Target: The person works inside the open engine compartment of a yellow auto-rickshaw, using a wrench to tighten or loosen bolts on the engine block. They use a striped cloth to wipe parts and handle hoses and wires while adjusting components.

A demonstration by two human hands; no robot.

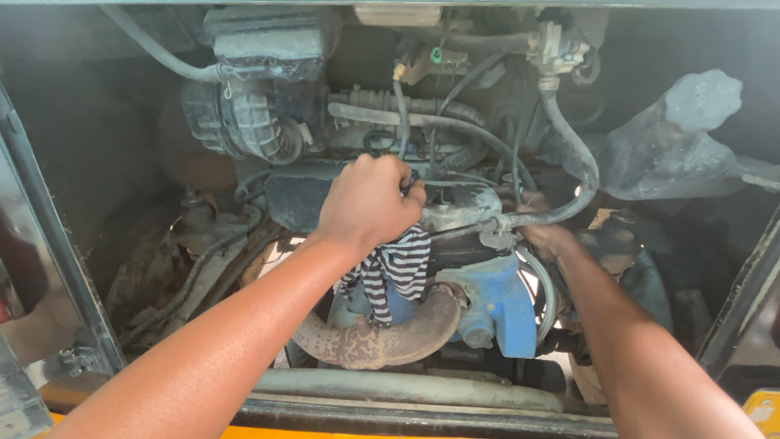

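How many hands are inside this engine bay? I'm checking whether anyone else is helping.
2. The left hand grips a striped rag at the centre; the right hand reaches among hoses beside the blue housing, partly hidden.

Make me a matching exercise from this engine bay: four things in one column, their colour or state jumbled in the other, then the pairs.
1. rag
2. exhaust pipe
3. engine block
4. left hand

a. blue
b. rusty brown, curved
c. black and white stripes
d. closed in a fist, gripping the rag

Pairs: 1-c, 2-b, 3-a, 4-d
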